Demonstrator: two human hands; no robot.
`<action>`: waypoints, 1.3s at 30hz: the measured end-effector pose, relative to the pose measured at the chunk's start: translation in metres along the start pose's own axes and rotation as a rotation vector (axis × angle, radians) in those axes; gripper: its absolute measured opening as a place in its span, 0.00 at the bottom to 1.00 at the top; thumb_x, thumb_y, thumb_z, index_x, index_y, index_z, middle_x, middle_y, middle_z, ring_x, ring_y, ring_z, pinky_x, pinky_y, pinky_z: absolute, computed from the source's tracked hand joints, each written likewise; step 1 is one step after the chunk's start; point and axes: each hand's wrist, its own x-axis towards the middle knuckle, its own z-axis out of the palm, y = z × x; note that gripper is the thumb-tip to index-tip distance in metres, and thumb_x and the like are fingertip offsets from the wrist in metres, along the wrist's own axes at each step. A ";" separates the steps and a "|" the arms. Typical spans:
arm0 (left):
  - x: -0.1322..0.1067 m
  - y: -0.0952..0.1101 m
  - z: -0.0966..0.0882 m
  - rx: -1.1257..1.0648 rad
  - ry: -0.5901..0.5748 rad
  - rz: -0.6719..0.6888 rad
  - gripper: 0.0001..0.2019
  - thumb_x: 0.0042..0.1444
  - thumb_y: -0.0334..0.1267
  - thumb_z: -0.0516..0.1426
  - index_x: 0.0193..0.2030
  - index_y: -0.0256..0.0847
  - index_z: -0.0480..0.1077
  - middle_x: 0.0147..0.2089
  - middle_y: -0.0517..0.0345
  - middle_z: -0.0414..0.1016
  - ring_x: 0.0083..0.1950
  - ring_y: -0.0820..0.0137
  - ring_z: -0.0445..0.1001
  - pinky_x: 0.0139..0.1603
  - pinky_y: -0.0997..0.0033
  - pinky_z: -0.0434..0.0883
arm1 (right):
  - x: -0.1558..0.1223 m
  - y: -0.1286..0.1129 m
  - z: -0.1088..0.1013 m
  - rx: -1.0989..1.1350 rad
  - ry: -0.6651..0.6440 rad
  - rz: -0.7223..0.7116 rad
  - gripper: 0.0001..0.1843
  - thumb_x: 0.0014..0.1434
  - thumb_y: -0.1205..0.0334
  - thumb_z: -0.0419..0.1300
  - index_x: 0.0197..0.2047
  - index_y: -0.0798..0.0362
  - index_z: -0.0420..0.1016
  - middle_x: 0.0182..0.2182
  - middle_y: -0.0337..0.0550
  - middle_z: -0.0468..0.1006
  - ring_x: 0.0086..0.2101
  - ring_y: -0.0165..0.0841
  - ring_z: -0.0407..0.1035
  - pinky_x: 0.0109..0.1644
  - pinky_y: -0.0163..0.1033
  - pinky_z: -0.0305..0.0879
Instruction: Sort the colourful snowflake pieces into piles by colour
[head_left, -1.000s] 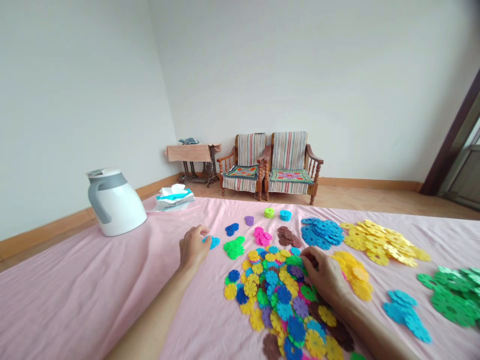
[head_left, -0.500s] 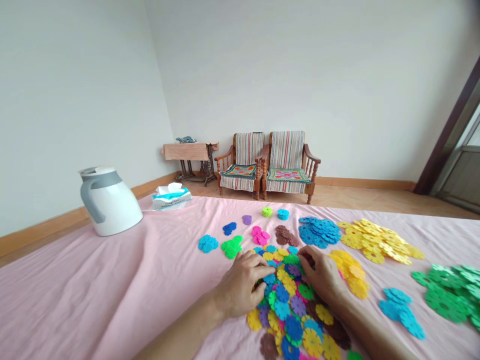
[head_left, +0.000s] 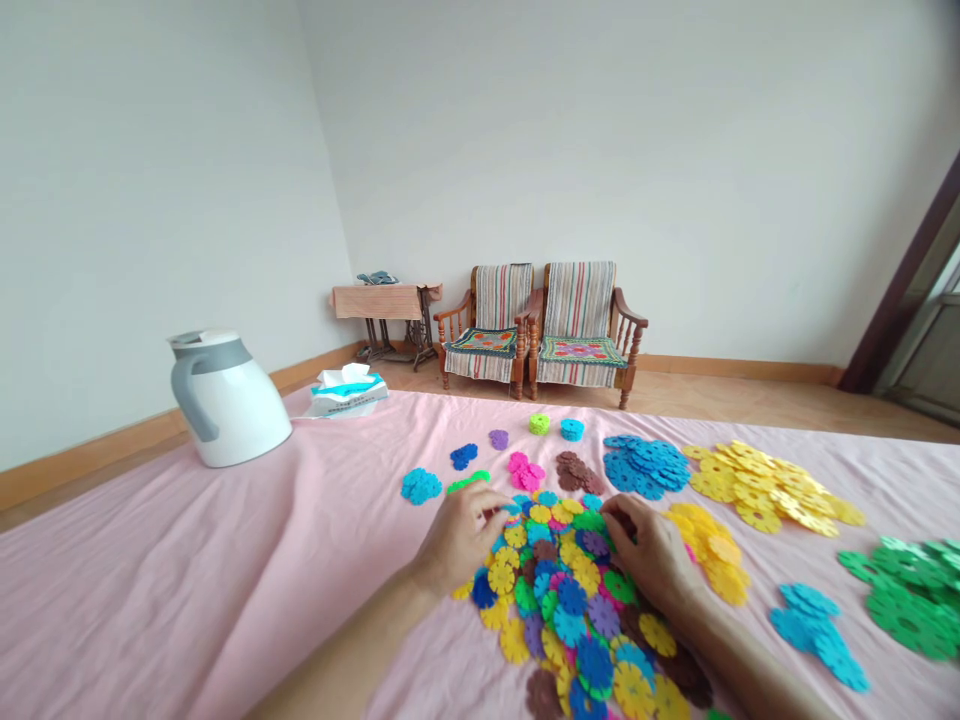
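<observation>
A mixed pile of flower-shaped plastic discs (head_left: 544, 570) in many colours lies on the pink cloth. At the pile's upper left edge is my left hand (head_left: 461, 535), thumb and forefinger drawn together beside a light blue disc; whether they grip it is unclear. My right hand (head_left: 651, 548) rests on the pile's right side, its fingers pinched near a green disc (head_left: 589, 521), with what they hold hidden. Partly behind my left hand lies a bright green group of discs (head_left: 469, 481). Beyond are small groups: pink discs (head_left: 525, 471), brown discs (head_left: 576, 472) and light blue discs (head_left: 421, 486).
Larger heaps of blue discs (head_left: 646, 468), yellow discs (head_left: 769, 487) and green discs (head_left: 911, 600) spread to the right. A white jug (head_left: 238, 405) and a tissue pack (head_left: 349, 392) stand at the left. Two wooden chairs (head_left: 577, 330) are beyond the cloth (head_left: 225, 590).
My left hand has moved left off the middle of the pile to its upper left edge, uncovering more discs. My right hand stays nearly in place. The view has shifted slightly.
</observation>
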 end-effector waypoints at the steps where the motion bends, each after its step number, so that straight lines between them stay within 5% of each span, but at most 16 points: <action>1: 0.003 -0.009 -0.005 0.010 0.084 -0.076 0.08 0.54 0.32 0.54 0.35 0.39 0.75 0.31 0.57 0.75 0.33 0.71 0.72 0.36 0.74 0.68 | 0.000 0.000 0.000 -0.003 -0.003 -0.004 0.09 0.57 0.60 0.49 0.30 0.51 0.68 0.27 0.40 0.73 0.29 0.33 0.68 0.34 0.36 0.61; 4: 0.010 -0.043 -0.025 0.048 0.278 -0.322 0.08 0.53 0.36 0.54 0.36 0.38 0.74 0.31 0.59 0.77 0.31 0.71 0.74 0.34 0.77 0.68 | 0.000 0.000 0.000 -0.010 -0.006 -0.009 0.10 0.57 0.59 0.49 0.29 0.51 0.68 0.26 0.40 0.73 0.29 0.33 0.67 0.33 0.36 0.61; 7: 0.011 -0.075 -0.045 0.239 0.336 -0.561 0.09 0.52 0.36 0.54 0.38 0.41 0.73 0.32 0.61 0.78 0.32 0.71 0.75 0.31 0.79 0.67 | 0.000 0.002 0.000 -0.013 -0.007 -0.012 0.10 0.57 0.59 0.48 0.29 0.51 0.68 0.26 0.40 0.73 0.29 0.33 0.67 0.33 0.36 0.61; 13: 0.006 -0.096 -0.058 0.374 0.336 -0.658 0.08 0.50 0.34 0.55 0.35 0.43 0.74 0.33 0.58 0.78 0.35 0.67 0.75 0.33 0.75 0.67 | 0.000 0.001 0.001 -0.021 0.007 -0.028 0.10 0.57 0.60 0.49 0.30 0.51 0.69 0.26 0.40 0.73 0.29 0.33 0.68 0.33 0.35 0.61; 19: 0.008 -0.081 -0.045 0.331 0.362 -0.391 0.11 0.50 0.31 0.53 0.39 0.40 0.72 0.36 0.56 0.75 0.36 0.70 0.73 0.40 0.72 0.68 | 0.000 0.001 0.000 -0.025 -0.005 -0.022 0.10 0.57 0.60 0.48 0.31 0.51 0.69 0.27 0.40 0.73 0.30 0.33 0.68 0.34 0.35 0.61; 28: 0.000 -0.011 -0.007 0.057 -0.148 0.087 0.09 0.54 0.29 0.53 0.37 0.42 0.75 0.34 0.57 0.73 0.37 0.71 0.70 0.39 0.73 0.68 | 0.000 0.001 0.000 -0.033 -0.012 -0.020 0.11 0.57 0.59 0.48 0.31 0.51 0.69 0.28 0.41 0.74 0.30 0.33 0.68 0.33 0.36 0.61; 39: -0.004 -0.008 0.002 0.179 -0.204 0.106 0.18 0.50 0.24 0.52 0.46 0.43 0.72 0.41 0.54 0.69 0.45 0.66 0.66 0.48 0.66 0.66 | 0.000 -0.004 -0.002 -0.034 -0.015 -0.021 0.11 0.58 0.60 0.48 0.30 0.51 0.69 0.28 0.41 0.74 0.31 0.34 0.67 0.35 0.37 0.61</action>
